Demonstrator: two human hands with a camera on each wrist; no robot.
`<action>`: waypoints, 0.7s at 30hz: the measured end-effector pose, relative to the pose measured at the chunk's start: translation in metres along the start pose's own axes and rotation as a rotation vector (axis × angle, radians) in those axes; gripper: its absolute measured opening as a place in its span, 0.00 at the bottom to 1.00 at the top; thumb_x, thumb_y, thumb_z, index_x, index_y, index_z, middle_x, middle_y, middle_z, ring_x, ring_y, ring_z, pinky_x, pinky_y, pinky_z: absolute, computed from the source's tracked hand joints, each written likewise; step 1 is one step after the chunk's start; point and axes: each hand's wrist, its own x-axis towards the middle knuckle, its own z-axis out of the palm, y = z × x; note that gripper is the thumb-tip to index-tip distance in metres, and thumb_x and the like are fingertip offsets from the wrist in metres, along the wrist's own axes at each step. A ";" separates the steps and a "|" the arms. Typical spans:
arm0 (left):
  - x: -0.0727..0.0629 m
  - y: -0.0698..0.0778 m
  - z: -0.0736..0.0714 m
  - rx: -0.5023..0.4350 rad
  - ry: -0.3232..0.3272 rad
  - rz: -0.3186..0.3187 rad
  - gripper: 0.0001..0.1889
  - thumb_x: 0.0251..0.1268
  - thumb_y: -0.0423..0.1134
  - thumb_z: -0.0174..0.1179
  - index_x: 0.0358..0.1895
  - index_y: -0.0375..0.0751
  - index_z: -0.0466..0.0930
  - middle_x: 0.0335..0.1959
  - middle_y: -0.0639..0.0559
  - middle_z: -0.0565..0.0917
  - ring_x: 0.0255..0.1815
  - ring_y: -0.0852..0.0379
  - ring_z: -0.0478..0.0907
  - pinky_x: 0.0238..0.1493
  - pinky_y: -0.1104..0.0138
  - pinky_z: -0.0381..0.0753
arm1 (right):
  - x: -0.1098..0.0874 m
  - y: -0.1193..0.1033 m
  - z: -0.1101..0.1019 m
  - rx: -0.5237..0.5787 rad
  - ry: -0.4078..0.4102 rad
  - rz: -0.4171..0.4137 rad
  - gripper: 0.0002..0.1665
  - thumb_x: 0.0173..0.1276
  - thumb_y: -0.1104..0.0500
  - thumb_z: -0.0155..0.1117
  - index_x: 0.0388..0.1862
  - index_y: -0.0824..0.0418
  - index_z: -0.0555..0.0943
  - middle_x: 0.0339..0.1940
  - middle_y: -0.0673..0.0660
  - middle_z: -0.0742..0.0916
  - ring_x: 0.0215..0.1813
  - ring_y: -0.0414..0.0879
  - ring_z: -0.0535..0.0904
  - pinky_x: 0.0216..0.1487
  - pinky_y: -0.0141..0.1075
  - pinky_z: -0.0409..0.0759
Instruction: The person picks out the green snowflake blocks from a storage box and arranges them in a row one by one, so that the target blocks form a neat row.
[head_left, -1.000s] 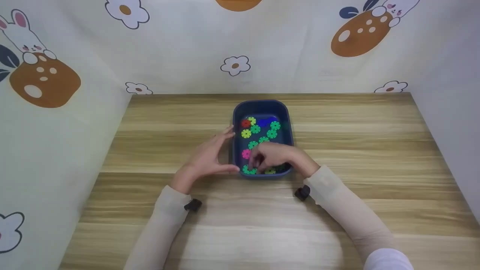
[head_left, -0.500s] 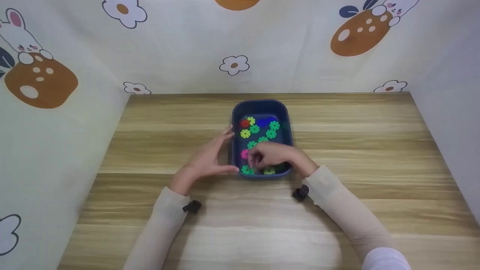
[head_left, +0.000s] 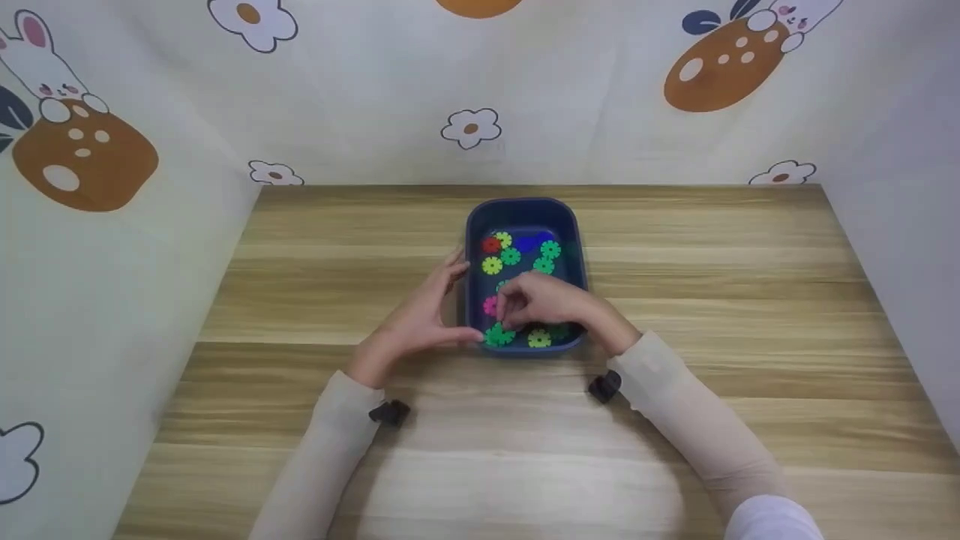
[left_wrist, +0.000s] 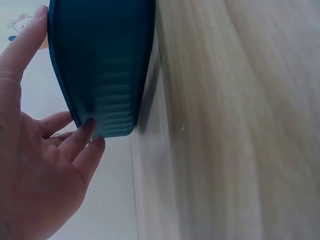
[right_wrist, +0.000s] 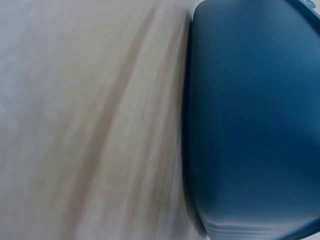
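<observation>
A dark blue rectangular bin [head_left: 581,259] on the wooden table holds several notched plastic discs. My right hand [head_left: 551,300] reaches over its right rim, thumb and fingers pinching a green disc [head_left: 498,333] at the near left corner. Partly behind those fingers is a pink disc [head_left: 490,305]; to their right lies a yellow disc [head_left: 540,339]. My left hand [head_left: 411,321] is spread along the bin's left side, thumb at the near corner of the rim. In the left wrist view, the left fingers [left_wrist: 80,145] touch the ribbed outer wall. The right wrist view has only bin wall and table.
Deeper in the bin lie a red disc [head_left: 491,244], a blue disc [head_left: 526,244] and several green and yellow ones. The wooden table [head_left: 750,300] meets a patterned cloth backdrop [head_left: 360,97] behind the bin.
My right hand has lifted slightly and moved away from me; the green disc at its fingertips has shifted up with it. More of the near yellow disc shows. The left hand stays at the bin.
</observation>
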 end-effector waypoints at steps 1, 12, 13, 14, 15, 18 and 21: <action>0.000 0.000 0.001 -0.028 0.000 0.009 0.55 0.50 0.50 0.77 0.78 0.42 0.53 0.84 0.52 0.44 0.81 0.49 0.55 0.77 0.53 0.63 | 0.000 0.000 0.000 0.008 0.011 0.001 0.03 0.65 0.66 0.68 0.38 0.63 0.85 0.34 0.57 0.91 0.33 0.39 0.85 0.39 0.32 0.85; 0.001 -0.001 0.002 -0.056 -0.032 -0.036 0.58 0.52 0.51 0.76 0.82 0.52 0.44 0.84 0.56 0.41 0.80 0.49 0.58 0.76 0.53 0.64 | -0.005 -0.002 -0.007 0.046 0.101 -0.022 0.03 0.65 0.65 0.68 0.38 0.63 0.86 0.34 0.57 0.91 0.34 0.40 0.86 0.41 0.35 0.87; 0.001 -0.001 0.001 -0.045 -0.036 -0.043 0.58 0.52 0.52 0.76 0.82 0.53 0.44 0.84 0.57 0.41 0.80 0.49 0.58 0.76 0.52 0.64 | -0.005 -0.003 -0.008 0.044 0.110 -0.023 0.03 0.65 0.65 0.69 0.37 0.63 0.86 0.34 0.57 0.91 0.34 0.40 0.86 0.40 0.35 0.87; 0.000 0.000 0.001 -0.039 -0.039 -0.051 0.58 0.52 0.52 0.76 0.82 0.54 0.44 0.84 0.57 0.40 0.80 0.49 0.58 0.77 0.51 0.63 | -0.006 -0.003 -0.009 0.042 0.120 -0.023 0.03 0.65 0.65 0.69 0.37 0.63 0.86 0.33 0.57 0.91 0.33 0.40 0.86 0.39 0.34 0.87; 0.000 0.000 0.001 -0.037 -0.046 -0.057 0.58 0.53 0.52 0.75 0.82 0.54 0.43 0.84 0.57 0.40 0.81 0.48 0.56 0.77 0.49 0.62 | -0.006 -0.003 -0.010 0.041 0.130 -0.025 0.03 0.65 0.65 0.69 0.37 0.64 0.86 0.32 0.57 0.91 0.32 0.41 0.86 0.38 0.35 0.87; -0.001 0.001 0.001 -0.043 -0.061 -0.081 0.58 0.54 0.52 0.74 0.82 0.56 0.41 0.84 0.56 0.41 0.82 0.48 0.53 0.79 0.47 0.57 | -0.008 -0.004 -0.013 0.062 0.153 -0.023 0.03 0.65 0.64 0.69 0.35 0.64 0.86 0.30 0.58 0.90 0.31 0.45 0.85 0.35 0.36 0.86; -0.001 0.001 0.001 -0.079 -0.075 -0.092 0.58 0.55 0.50 0.74 0.82 0.57 0.40 0.84 0.53 0.42 0.82 0.48 0.53 0.80 0.48 0.55 | -0.010 -0.004 -0.016 0.081 0.175 -0.017 0.03 0.65 0.63 0.70 0.35 0.63 0.86 0.30 0.58 0.90 0.31 0.50 0.85 0.35 0.37 0.86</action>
